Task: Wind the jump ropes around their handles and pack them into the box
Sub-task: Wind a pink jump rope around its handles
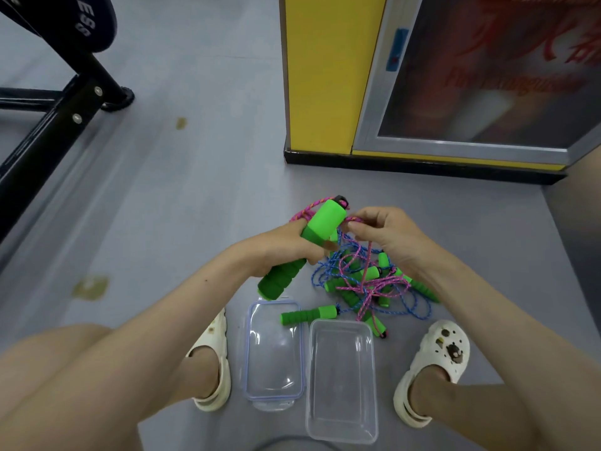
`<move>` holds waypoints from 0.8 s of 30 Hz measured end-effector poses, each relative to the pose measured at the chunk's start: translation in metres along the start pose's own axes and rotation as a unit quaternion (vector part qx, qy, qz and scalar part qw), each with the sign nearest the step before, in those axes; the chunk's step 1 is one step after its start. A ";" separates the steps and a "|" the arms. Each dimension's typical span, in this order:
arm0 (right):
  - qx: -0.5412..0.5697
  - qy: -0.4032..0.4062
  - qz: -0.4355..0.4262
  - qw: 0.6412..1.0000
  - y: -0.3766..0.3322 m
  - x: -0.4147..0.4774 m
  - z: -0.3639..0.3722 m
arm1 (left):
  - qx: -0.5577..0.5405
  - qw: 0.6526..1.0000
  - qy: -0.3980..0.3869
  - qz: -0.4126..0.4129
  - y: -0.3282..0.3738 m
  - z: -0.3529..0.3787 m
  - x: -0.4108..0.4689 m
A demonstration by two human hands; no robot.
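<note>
The left grip (286,249) is curled round a green foam handle (325,219) and holds it tilted, cap end up and away from the body, with the forefinger straight along it under a loop of pink rope (309,208). The right grip (387,236) pinches that rope between thumb and fingertips just beside the handle's upper end. From the pinch the rope drops into the pile (367,281) of pink and blue ropes and other green handles, tangled on the floor below the hands. Nearer the body, between the feet, the clear box (311,369) stands open with no rope in it, and its lid (249,353) lies just beside it on the left. The step in hand looks like winding the first rope, barely begun. Next, the right grip should carry the rope round the handle while the left steadies it. The pink strand crosses the blue ones, so slack will likely need teasing free.
</note>
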State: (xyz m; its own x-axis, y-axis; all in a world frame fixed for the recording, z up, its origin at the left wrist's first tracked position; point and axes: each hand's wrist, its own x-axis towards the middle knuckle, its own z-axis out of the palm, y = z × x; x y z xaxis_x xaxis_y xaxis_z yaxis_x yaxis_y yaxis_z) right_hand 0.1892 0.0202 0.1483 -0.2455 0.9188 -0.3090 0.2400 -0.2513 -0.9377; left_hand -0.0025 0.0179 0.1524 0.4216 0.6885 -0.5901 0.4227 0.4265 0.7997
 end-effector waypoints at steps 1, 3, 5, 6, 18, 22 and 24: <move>0.007 0.007 0.002 1.000 0.003 0.002 0.000 | -0.035 0.999 -0.028 -0.004 0.000 0.002 0.000; 0.027 0.020 0.002 0.999 0.006 0.004 0.000 | -0.090 0.992 -0.088 -0.006 0.000 0.006 -0.002; 0.068 0.025 -0.002 0.997 0.007 0.005 0.001 | -0.127 0.981 -0.147 0.009 -0.001 0.009 -0.002; 0.090 0.023 -0.001 0.996 0.007 0.005 0.003 | -0.147 0.974 -0.172 0.015 -0.002 0.010 -0.002; 0.368 -0.079 0.087 0.922 0.015 -0.001 0.008 | -0.391 0.874 -0.269 0.101 0.003 0.026 -0.001; 0.242 -0.061 0.054 0.967 0.021 -0.001 0.017 | -0.439 0.851 -0.249 0.146 0.010 0.025 0.002; 0.116 -0.020 0.035 0.992 0.030 -0.002 0.023 | -0.476 0.827 -0.244 0.173 0.014 0.024 0.002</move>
State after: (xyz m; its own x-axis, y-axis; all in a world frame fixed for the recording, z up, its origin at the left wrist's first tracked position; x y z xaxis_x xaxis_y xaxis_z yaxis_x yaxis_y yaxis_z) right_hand 0.1752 0.0041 0.1172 -0.2745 0.8848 -0.3767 0.0366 -0.3818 -0.9235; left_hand 0.0235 0.0109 0.1594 0.7567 0.6467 -0.0959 -0.5171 0.6817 0.5176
